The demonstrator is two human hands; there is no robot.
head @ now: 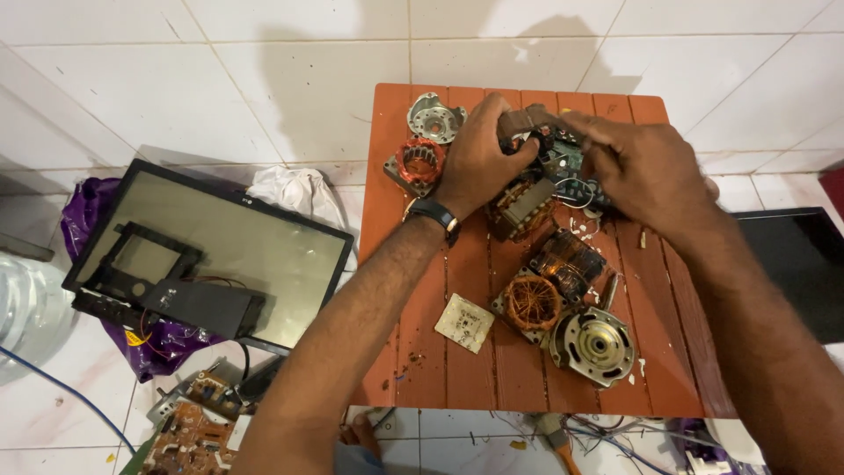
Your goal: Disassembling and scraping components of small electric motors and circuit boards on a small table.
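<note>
At the upper middle of the frame, the left hand point(479, 149) and the right hand point(646, 167) both close their fingers around a brown electrical assembly with a green circuit board and wires point(549, 145), held over the far edge of the small orange slatted wooden table point(431, 264). A copper-wound motor stator point(533, 303) lies lower right, and a flat screen panel point(220, 242) rests at the left on the white tiled floor point(290, 97).

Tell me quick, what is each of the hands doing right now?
Left hand: closed, gripping the brown-and-black electronic assembly with a green circuit board.
Right hand: fingers curled on the same assembly's right side; whether it grips cannot be told.
</note>
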